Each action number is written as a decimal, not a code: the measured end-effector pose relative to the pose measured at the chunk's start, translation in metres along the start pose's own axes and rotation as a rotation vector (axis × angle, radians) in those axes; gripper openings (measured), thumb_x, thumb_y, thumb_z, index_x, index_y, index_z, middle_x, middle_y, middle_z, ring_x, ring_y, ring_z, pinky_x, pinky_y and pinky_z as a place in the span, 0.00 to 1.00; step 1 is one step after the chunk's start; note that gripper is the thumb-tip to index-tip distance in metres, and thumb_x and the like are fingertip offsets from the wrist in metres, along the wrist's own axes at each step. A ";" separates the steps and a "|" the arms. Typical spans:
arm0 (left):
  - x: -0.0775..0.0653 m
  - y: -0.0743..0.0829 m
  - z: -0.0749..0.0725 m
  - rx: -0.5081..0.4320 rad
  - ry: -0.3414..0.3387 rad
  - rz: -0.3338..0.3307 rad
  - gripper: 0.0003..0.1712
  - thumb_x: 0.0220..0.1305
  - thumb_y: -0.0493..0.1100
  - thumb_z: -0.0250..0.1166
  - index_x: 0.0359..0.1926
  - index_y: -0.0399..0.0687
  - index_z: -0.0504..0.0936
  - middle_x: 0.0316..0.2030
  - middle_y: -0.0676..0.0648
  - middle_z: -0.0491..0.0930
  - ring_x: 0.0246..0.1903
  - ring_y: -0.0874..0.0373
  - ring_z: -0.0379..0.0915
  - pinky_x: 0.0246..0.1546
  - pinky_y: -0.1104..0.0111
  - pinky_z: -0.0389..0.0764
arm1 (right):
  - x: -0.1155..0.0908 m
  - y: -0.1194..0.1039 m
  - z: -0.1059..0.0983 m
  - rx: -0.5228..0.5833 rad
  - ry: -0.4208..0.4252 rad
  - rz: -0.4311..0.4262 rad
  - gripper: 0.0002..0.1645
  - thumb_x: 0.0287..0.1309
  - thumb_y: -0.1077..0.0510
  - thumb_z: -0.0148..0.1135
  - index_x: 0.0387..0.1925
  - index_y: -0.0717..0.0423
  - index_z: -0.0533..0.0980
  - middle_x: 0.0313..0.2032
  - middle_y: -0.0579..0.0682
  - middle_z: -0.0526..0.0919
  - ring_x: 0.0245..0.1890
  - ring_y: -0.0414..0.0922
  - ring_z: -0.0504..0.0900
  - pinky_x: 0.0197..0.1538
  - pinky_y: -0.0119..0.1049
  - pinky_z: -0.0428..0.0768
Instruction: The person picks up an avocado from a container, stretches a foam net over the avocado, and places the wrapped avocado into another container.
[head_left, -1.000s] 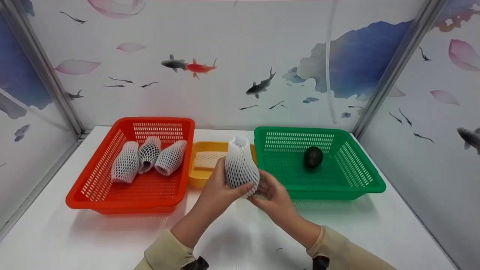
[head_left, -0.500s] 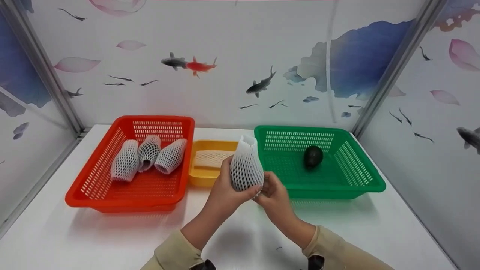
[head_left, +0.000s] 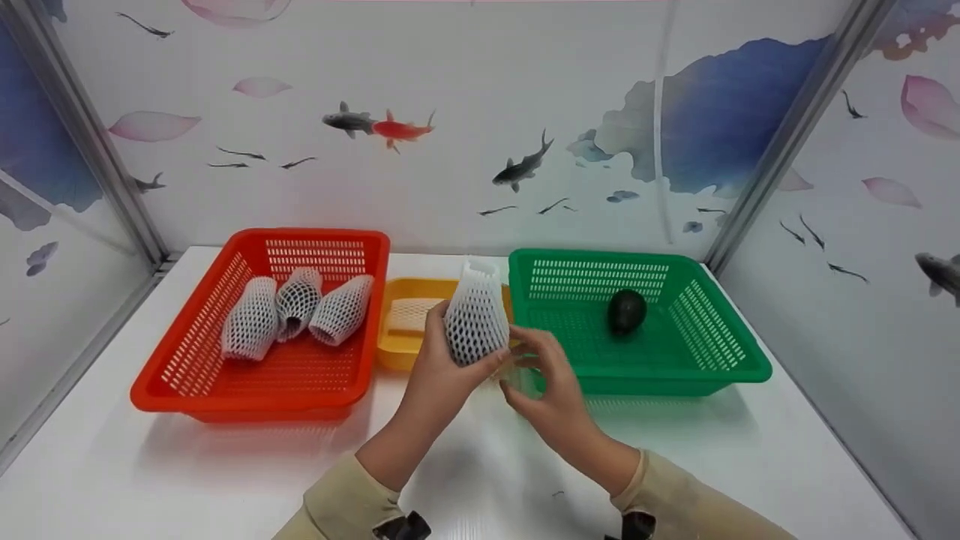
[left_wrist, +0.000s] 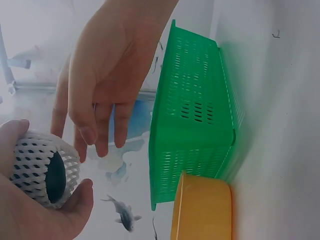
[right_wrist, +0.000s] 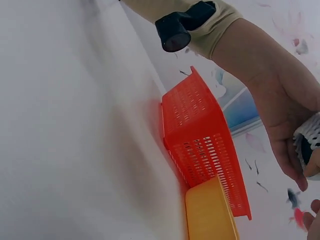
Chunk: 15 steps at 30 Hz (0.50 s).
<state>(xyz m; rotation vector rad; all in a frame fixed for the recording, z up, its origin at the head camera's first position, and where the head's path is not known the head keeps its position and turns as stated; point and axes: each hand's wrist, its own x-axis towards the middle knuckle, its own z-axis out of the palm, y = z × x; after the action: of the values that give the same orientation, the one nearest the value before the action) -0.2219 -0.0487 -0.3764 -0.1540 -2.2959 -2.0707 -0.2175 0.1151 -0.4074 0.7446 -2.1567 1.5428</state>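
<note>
My left hand (head_left: 444, 367) grips a dark avocado (left_wrist: 56, 179) inside a white foam net sleeve (head_left: 477, 315). The sleeve's narrow end points up in the head view, and the avocado's dark end shows through the lower opening in the left wrist view. Beside it is my right hand (head_left: 551, 379), its fingers relaxed and spread, with fingertips close to the sleeve's lower edge; whether they touch it I cannot tell. Another dark avocado (head_left: 627, 312) lies bare in the green basket (head_left: 637, 380). Several net-wrapped fruits, one of them here (head_left: 250, 319), lie in the red basket (head_left: 255, 406).
Between the two baskets stands a yellow tray (head_left: 397, 358) holding flat foam nets (head_left: 411, 315). The white table (head_left: 247, 472) carries a tiny dark scrap (head_left: 558, 493) near the front. Printed panels enclose the table at the back and sides.
The wrapped avocado shifted right, then back left and slightly up in my left hand. My right hand's fingers have opened away from the sleeve's lower end.
</note>
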 end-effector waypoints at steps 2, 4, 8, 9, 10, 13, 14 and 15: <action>0.002 0.000 0.000 -0.025 0.007 -0.027 0.56 0.51 0.50 0.77 0.72 0.54 0.49 0.67 0.46 0.61 0.64 0.47 0.60 0.56 0.53 0.74 | 0.000 -0.013 0.001 -0.035 0.043 -0.113 0.34 0.48 0.79 0.66 0.59 0.67 0.70 0.55 0.61 0.71 0.52 0.54 0.74 0.53 0.43 0.78; 0.002 -0.001 0.001 -0.049 0.011 -0.046 0.56 0.52 0.51 0.76 0.73 0.54 0.49 0.67 0.45 0.60 0.65 0.46 0.60 0.57 0.52 0.73 | -0.001 -0.018 0.002 -0.051 0.085 -0.188 0.32 0.46 0.83 0.63 0.56 0.72 0.70 0.53 0.66 0.70 0.52 0.57 0.73 0.54 0.41 0.77; 0.002 -0.001 0.004 -0.088 0.008 -0.061 0.56 0.53 0.52 0.75 0.73 0.53 0.47 0.67 0.44 0.60 0.65 0.46 0.59 0.57 0.52 0.72 | -0.003 -0.004 0.005 0.002 0.097 -0.232 0.33 0.49 0.82 0.58 0.59 0.68 0.69 0.55 0.62 0.68 0.53 0.54 0.72 0.58 0.43 0.74; 0.002 -0.001 0.004 -0.090 0.007 -0.059 0.56 0.53 0.53 0.75 0.73 0.53 0.47 0.68 0.44 0.60 0.65 0.46 0.59 0.57 0.52 0.72 | -0.004 0.000 0.006 0.025 0.089 -0.219 0.33 0.51 0.81 0.57 0.61 0.66 0.69 0.57 0.60 0.68 0.54 0.54 0.71 0.59 0.44 0.73; 0.002 0.000 0.005 -0.091 0.005 -0.056 0.57 0.53 0.54 0.75 0.73 0.52 0.46 0.68 0.44 0.59 0.65 0.46 0.59 0.58 0.52 0.72 | -0.004 0.001 0.007 0.049 0.080 -0.210 0.33 0.53 0.80 0.56 0.61 0.64 0.68 0.57 0.58 0.68 0.55 0.53 0.70 0.60 0.45 0.72; 0.000 0.001 0.005 -0.107 -0.022 -0.028 0.55 0.57 0.56 0.71 0.73 0.53 0.44 0.68 0.45 0.58 0.65 0.47 0.58 0.59 0.52 0.71 | -0.004 0.001 0.007 0.120 0.052 -0.160 0.30 0.60 0.76 0.53 0.64 0.60 0.67 0.59 0.56 0.66 0.57 0.51 0.68 0.62 0.47 0.69; -0.001 0.002 0.004 -0.116 -0.038 -0.013 0.54 0.59 0.56 0.69 0.74 0.53 0.44 0.68 0.45 0.57 0.66 0.47 0.57 0.59 0.52 0.70 | -0.004 0.001 0.008 0.140 0.047 -0.136 0.30 0.61 0.74 0.51 0.64 0.59 0.67 0.60 0.55 0.66 0.58 0.51 0.68 0.62 0.47 0.68; -0.001 0.003 0.004 -0.128 -0.056 0.006 0.51 0.62 0.57 0.66 0.74 0.54 0.43 0.69 0.45 0.56 0.66 0.47 0.56 0.60 0.52 0.69 | -0.003 0.001 0.008 0.162 0.044 -0.112 0.29 0.63 0.73 0.50 0.65 0.59 0.66 0.61 0.55 0.65 0.59 0.51 0.67 0.63 0.46 0.68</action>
<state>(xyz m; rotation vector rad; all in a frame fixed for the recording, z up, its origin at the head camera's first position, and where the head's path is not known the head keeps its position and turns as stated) -0.2201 -0.0449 -0.3742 -0.2261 -2.1890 -2.2387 -0.2155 0.1087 -0.4126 0.8594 -1.9415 1.6734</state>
